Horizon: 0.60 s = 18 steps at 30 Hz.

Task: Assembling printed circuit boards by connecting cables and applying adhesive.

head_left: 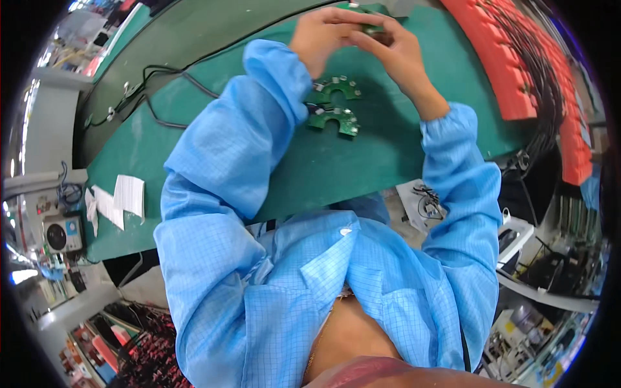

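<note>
Left hand [321, 35] and right hand [394, 48] together clamp a small green circuit board [372, 27] above two more arc-shaped boards [334, 103] lying on the green desk [362, 155]

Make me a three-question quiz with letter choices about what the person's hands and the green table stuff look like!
1. Where do the white paper slips lie?
A. on the left of the green mat
B. under the hands
C. on the red trays

2. How many green round circuit boards lie on the mat below the hands?
A. two
B. five
C. none

3. What is the left hand doing?
A. lying flat on the mat
B. holding a small green part together with the right hand
C. hanging off the table

Answers: 1 A, the slips sit near the mat's left edge. 2 A, two boards show. 3 B, both hands meet on the part.
</note>
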Available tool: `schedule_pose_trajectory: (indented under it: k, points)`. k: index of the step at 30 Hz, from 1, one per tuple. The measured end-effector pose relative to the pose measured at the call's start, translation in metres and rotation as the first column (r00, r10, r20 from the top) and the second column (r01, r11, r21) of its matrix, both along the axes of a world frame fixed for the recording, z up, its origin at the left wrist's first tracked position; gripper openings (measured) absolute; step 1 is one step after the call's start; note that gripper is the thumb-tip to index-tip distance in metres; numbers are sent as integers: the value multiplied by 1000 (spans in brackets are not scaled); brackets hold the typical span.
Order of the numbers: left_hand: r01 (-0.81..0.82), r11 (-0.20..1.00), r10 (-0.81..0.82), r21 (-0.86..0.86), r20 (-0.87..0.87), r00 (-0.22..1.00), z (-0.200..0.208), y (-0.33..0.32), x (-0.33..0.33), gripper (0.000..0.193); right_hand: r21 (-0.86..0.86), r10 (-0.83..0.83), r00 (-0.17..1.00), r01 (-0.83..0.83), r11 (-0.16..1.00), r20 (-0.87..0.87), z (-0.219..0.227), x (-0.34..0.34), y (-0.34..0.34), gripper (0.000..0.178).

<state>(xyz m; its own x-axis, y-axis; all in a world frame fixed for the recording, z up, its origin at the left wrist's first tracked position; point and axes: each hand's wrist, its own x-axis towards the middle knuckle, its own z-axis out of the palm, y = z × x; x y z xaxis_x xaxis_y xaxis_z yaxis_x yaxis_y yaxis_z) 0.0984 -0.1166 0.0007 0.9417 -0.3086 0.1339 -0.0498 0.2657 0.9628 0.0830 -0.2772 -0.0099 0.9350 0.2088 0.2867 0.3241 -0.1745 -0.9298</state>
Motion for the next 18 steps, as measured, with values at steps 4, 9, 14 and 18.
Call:
schedule_pose_trajectory:
  k: [4, 9, 14, 18]
  points:
    - [169, 868, -82, 467, -200, 976, 8, 24, 5, 32, 54, 178, 955, -170, 984, -239, -26, 36, -26, 38]
    - [-50, 553, -138, 831, 151, 979, 12, 117, 16, 38, -2, 387, 869, -408, 913, -308, -28, 43, -21, 39]
    - [-423, 344, -292, 838, 524, 800, -25, 146, 10, 53, -483, 375, 926, -306, 820, 50, -24, 44, -6, 43]
    - [-585, 288, -529, 758, 635, 563, -23, 114, 23, 59, -574, 452, 807, -177, 799, 380, -44, 50, 4, 45]
